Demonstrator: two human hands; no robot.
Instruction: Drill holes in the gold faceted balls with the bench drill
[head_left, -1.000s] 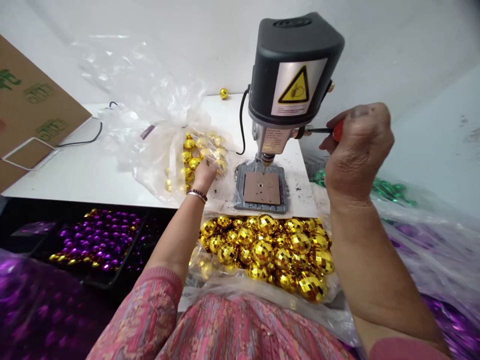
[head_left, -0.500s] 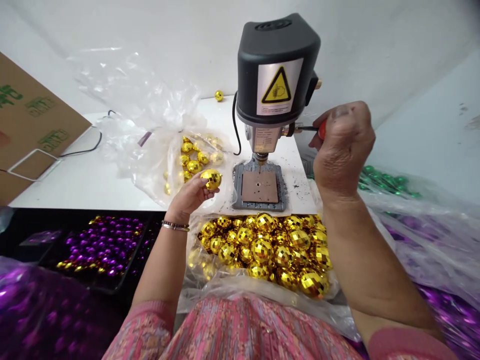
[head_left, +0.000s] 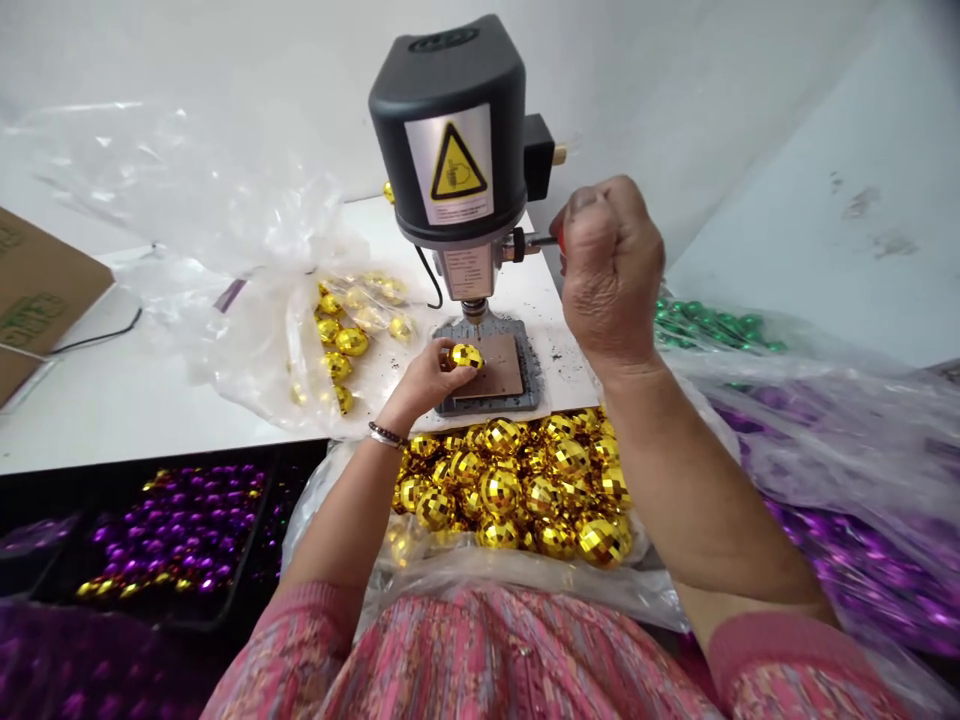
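Note:
My left hand (head_left: 433,378) pinches a shiny gold faceted ball (head_left: 466,357) at the base of a black drill press (head_left: 454,130). The ball is over the left part of a brown square pad (head_left: 496,366), below the drill chuck (head_left: 475,312); whether it touches the pad I cannot tell. My right hand (head_left: 611,270) is closed around the red-knobbed feed lever (head_left: 534,242) on the machine's right side. Close in front of my body, many more gold faceted balls (head_left: 501,492) fill a plastic-lined container just below the table edge.
A clear plastic bag (head_left: 247,300) with gold balls lies left of the press on the white table (head_left: 90,410). Farther left stands a cardboard box (head_left: 45,290). Black trays hold purple beads (head_left: 180,525). Bags of green beads (head_left: 712,325) and purple beads (head_left: 847,550) lie right.
My left hand has carried the gold ball right, from beside the bag to over the press pad. My right hand still grips the lever. The camera view has shifted rightward.

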